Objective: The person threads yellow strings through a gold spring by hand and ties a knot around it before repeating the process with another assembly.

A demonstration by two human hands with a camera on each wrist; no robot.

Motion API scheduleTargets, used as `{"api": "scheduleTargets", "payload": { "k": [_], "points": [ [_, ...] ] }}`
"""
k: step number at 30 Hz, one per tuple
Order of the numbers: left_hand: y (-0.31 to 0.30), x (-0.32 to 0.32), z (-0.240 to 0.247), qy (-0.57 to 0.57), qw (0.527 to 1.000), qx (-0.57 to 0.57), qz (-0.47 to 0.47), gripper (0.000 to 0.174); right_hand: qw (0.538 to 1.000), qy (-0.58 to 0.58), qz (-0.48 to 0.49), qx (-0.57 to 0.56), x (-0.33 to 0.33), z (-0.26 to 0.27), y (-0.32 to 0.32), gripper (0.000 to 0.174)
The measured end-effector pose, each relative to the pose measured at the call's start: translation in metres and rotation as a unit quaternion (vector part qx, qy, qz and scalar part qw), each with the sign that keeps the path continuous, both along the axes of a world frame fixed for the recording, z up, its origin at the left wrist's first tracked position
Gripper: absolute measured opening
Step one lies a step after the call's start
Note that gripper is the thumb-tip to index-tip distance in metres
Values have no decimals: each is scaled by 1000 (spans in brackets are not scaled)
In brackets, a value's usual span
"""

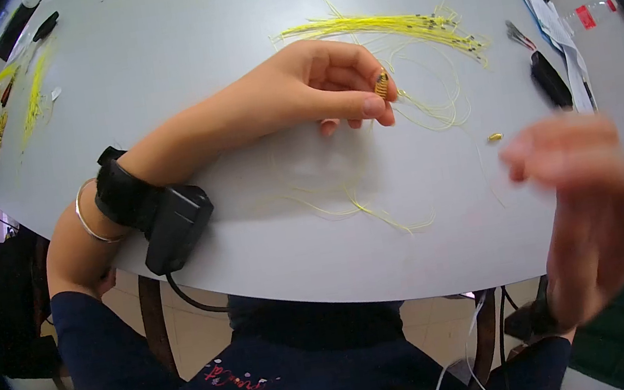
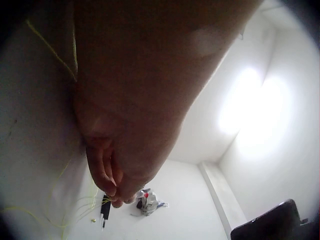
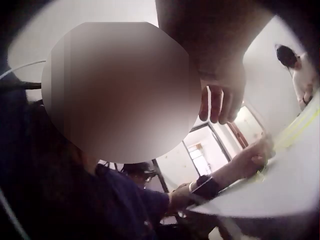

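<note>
Left hand (image 1: 313, 91) pinching small ribbed gold piece (image 1: 382, 85), right hand (image 1: 587, 192) raised, fingers loose, white table (image 1: 172, 47), yellow wires (image 1: 399, 23)

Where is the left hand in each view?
Head: left hand upper centre, pinching a small coil.
Left wrist: left hand fills the upper centre, fingers low.
Right wrist: left hand right of centre, resting on the table.
Shared landmark: yellow wires on the table.

Two hands (image 1: 321, 90) (image 1: 589, 212), two small gold pieces (image 1: 382, 85) (image 1: 495, 137), one white table (image 1: 172, 47)
</note>
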State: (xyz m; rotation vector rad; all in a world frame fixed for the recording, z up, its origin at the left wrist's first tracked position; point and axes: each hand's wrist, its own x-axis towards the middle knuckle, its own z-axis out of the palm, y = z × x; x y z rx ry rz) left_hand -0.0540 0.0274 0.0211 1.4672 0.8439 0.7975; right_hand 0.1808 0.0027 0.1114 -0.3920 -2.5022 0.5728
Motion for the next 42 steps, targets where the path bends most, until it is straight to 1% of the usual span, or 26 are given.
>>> {"api": "scheduleTargets", "payload": {
  "k": [1,3,5,7,8,9,11,12,17,19,20,22,26,29,34,41,42],
  "points": [
    [0,-1,-1,0,1000,-12,-3,13,999,49,-8,4,-3,-10,12,27],
    [0,-3,-4,-2,1000,-10,-4,16,986,108,-79,-100,-20,-25,18,30],
    [0,-3,-6,-4,1000,-11,-5,19,967,128,-76,-205,-31,-44,31,29],
    [-2,-4,-5,-34,999,-31,8,27,943,154,-57,-290,-35,-63,44,25],
    [-2,-5,-6,-48,998,-39,2,34,933,157,-69,-316,-37,-70,45,24],
    [-2,-5,-7,-48,998,-41,4,34,933,157,-67,-318,-37,-78,47,24],
    [-3,-6,-6,-70,996,-56,-2,33,903,141,-95,-394,-36,-89,50,22],
    [-2,-5,-6,-66,996,-54,0,32,878,135,-79,-453,-35,-90,53,20],
    [-1,-5,-11,-83,995,-61,-4,29,867,106,-49,-485,-32,-91,51,19],
    [-2,-3,-15,-102,993,-53,-31,28,862,109,-58,-491,-32,-90,49,18],
    [-2,-3,-14,-102,993,-56,-29,28,861,108,-56,-494,-31,-91,50,18],
    [-4,-3,-9,-55,995,-71,-31,29,867,81,-56,-489,-29,-91,51,16],
    [-3,-2,-13,-65,995,-57,-42,28,860,88,-55,-500,-32,-89,49,15],
    [-4,-1,-11,-44,996,-56,-51,26,860,77,-61,-501,-31,-89,49,13],
    [-4,0,-17,-49,997,-23,-57,26,872,56,-58,-483,-30,-90,49,12],
    [-3,0,-18,-45,997,-11,-57,24,870,67,-57,-485,-31,-91,49,12],
    [-4,-1,-17,-44,997,-25,-55,24,871,68,-56,-484,-31,-91,50,12]
  ]
}}
